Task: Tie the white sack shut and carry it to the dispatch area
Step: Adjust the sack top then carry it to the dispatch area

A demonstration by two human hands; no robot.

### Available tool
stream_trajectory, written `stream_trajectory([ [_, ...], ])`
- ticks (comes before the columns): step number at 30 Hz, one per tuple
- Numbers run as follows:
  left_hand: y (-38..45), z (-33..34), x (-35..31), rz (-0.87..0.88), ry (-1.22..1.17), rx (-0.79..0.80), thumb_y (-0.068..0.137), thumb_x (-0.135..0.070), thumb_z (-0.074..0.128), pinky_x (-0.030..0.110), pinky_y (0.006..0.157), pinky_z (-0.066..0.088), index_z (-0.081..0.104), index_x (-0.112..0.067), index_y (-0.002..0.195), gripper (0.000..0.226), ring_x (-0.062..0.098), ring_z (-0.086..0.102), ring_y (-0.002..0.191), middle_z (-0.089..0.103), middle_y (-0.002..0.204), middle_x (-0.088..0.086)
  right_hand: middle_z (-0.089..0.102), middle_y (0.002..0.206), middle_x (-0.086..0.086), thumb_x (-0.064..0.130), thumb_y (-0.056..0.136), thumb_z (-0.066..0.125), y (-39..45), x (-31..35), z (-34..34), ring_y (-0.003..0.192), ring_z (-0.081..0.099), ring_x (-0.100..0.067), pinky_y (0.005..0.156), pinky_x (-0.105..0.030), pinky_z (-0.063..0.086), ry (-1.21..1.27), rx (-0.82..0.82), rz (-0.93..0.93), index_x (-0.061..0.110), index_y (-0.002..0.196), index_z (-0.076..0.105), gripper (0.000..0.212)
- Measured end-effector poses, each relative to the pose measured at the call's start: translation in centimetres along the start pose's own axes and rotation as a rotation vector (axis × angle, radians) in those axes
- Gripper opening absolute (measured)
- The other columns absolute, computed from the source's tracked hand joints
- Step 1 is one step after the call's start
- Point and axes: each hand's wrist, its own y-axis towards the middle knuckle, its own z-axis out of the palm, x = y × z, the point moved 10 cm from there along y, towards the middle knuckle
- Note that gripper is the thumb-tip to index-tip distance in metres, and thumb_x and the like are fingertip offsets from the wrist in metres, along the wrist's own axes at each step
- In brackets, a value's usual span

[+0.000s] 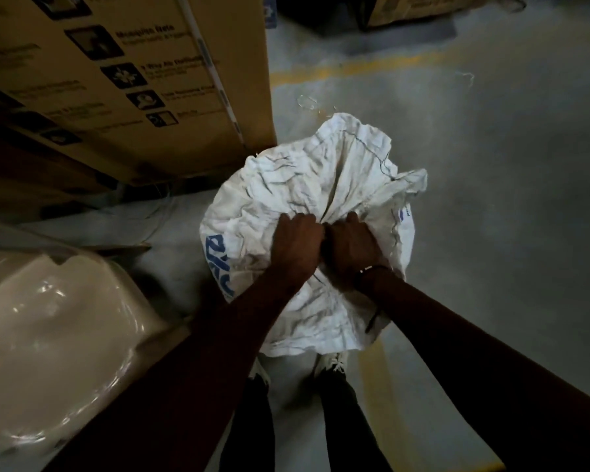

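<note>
Legs [266, 424] in dark trousers stand at the bottom middle of the frame, with pale shoes [334, 364] just under the near edge of the sack. Two bare forearms reach up from the lower corners toward the middle. At centre frame the left hand [295, 245] and the right hand [353, 247] sit knuckle to knuckle, each grip clamped on bunched cloth at the gathered mouth of the white sack [321, 178]. A dark band [372, 269] circles the right wrist. The sack stands on the grey floor [491, 206] directly in front of the person, crumpled, with blue lettering on its left side and its loose top edge fanning out beyond the hands. At lower left lies a shiny cream plastic item [48, 335]. Farther back, the upper left is filled by a large cardboard box [123, 80] printed with icons, its corner just beside the sack. A yellow line [372, 68] crosses the floor near the top.
</note>
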Motion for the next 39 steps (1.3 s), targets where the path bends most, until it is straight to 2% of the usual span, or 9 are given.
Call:
stream_trajectory([
  [3, 0.2, 1.9, 1.3, -0.149, -0.110, 0.099, 0.068, -0.029, 0.073, 0.043, 0.080, 0.028, 0.073, -0.024, 0.082, 0.015, 0.032, 0.065, 0.087, 0.068, 0.093, 0.002, 0.072, 0.087, -0.019, 0.036, 0.089, 0.051, 0.5, -0.3, 0.4, 0.098, 0.066, -0.045, 0.079, -0.045, 0.049, 0.051, -0.046, -0.001, 0.014, 0.110, 0.075, 0.038],
  [10, 0.0, 3.1, 6.1, -0.200, -0.111, 0.135, 0.056, -0.033, 0.085, 0.050, 0.093, 0.030, 0.066, -0.040, 0.121, 0.068, 0.032, 0.057, 0.115, 0.062, 0.127, -0.005, 0.060, 0.145, -0.012, 0.044, 0.095, 0.068, 0.8, -3.1, 3.2, 0.134, 0.055, -0.033, 0.108, -0.040, 0.045, 0.238, 0.228, 0.203, 0.039, 0.154, 0.042, 0.065],
  [14, 0.1, 4.8, 8.6, -0.135, 0.072, 0.381, 0.054, -0.041, 0.095, 0.063, 0.101, 0.036, 0.040, -0.052, 0.145, 0.107, 0.028, 0.046, 0.125, 0.047, 0.134, -0.004, 0.059, 0.147, -0.009, 0.044, 0.095, 0.070, -0.3, -3.9, 5.0, 0.131, 0.059, -0.032, 0.109, -0.040, 0.046, 0.404, 0.241, 0.259, 0.043, 0.158, 0.032, 0.074],
  [21, -0.5, 5.3, 9.6, -0.044, 0.053, 0.342, 0.049, -0.044, 0.098, 0.059, 0.095, 0.039, 0.025, -0.056, 0.154, 0.128, 0.024, 0.048, 0.121, 0.045, 0.136, -0.005, 0.075, 0.124, -0.010, 0.055, 0.089, 0.070, -0.5, -3.9, 6.0, 0.118, 0.069, -0.030, 0.106, -0.046, 0.051, 0.447, 0.232, 0.290, 0.047, 0.155, 0.029, 0.078],
  [26, -1.9, 3.8, 9.4, -0.060, -0.146, 0.364, 0.071, -0.036, 0.088, 0.069, 0.112, 0.022, 0.017, -0.052, 0.159, 0.115, 0.022, 0.040, 0.140, 0.040, 0.151, -0.005, 0.060, 0.147, -0.006, 0.036, 0.087, 0.077, -0.9, -3.3, 2.6, 0.135, 0.056, -0.027, 0.112, -0.032, 0.043, 0.422, 0.138, 0.220, 0.034, 0.151, 0.049, 0.069],
  [28, -3.0, 2.7, 9.7, -0.078, -0.264, 0.359, 0.074, -0.042, 0.085, 0.070, 0.119, 0.006, 0.018, -0.049, 0.161, 0.110, 0.018, 0.031, 0.150, 0.038, 0.159, -0.006, 0.072, 0.126, -0.011, 0.024, 0.087, 0.078, -1.7, -3.2, 0.5, 0.119, 0.067, -0.027, 0.107, -0.030, 0.048, 0.465, 0.090, 0.189, 0.024, 0.139, 0.063, 0.055],
  [30, -4.4, 0.7, 10.1, -0.090, -0.355, 0.282, 0.074, -0.050, 0.083, 0.066, 0.122, -0.001, 0.024, -0.045, 0.160, 0.105, 0.015, 0.030, 0.153, 0.040, 0.160, -0.006, 0.078, 0.106, -0.014, 0.011, 0.084, 0.079, -2.8, -3.2, -1.8, 0.097, 0.075, -0.030, 0.096, -0.044, 0.057, 0.560, 0.018, 0.147, 0.014, 0.124, 0.072, 0.040],
  [35, -8.7, -6.2, 11.1, -0.253, -0.485, 0.010, 0.065, -0.086, 0.057, 0.057, 0.125, 0.010, 0.041, -0.041, 0.154, 0.101, 0.011, 0.034, 0.151, 0.045, 0.157, -0.010, 0.077, 0.108, -0.007, 0.003, 0.083, 0.079, -6.9, -3.9, -8.6, 0.087, 0.074, -0.022, 0.077, -0.023, 0.059, 0.621, -0.236, 0.132, 0.010, 0.108, 0.076, 0.026],
  [39, -13.1, -10.9, 11.4, -0.406, -0.535, -0.191, 0.055, -0.093, 0.066, 0.054, 0.123, 0.026, 0.050, -0.034, 0.150, 0.112, 0.017, 0.036, 0.151, 0.040, 0.162, -0.003, 0.068, 0.109, -0.006, 0.015, 0.082, 0.080, -12.0, -7.3, -13.2, 0.091, 0.068, -0.022, 0.078, -0.046, 0.060, 0.612, -0.572, 0.237, 0.014, 0.109, 0.073, 0.028],
])
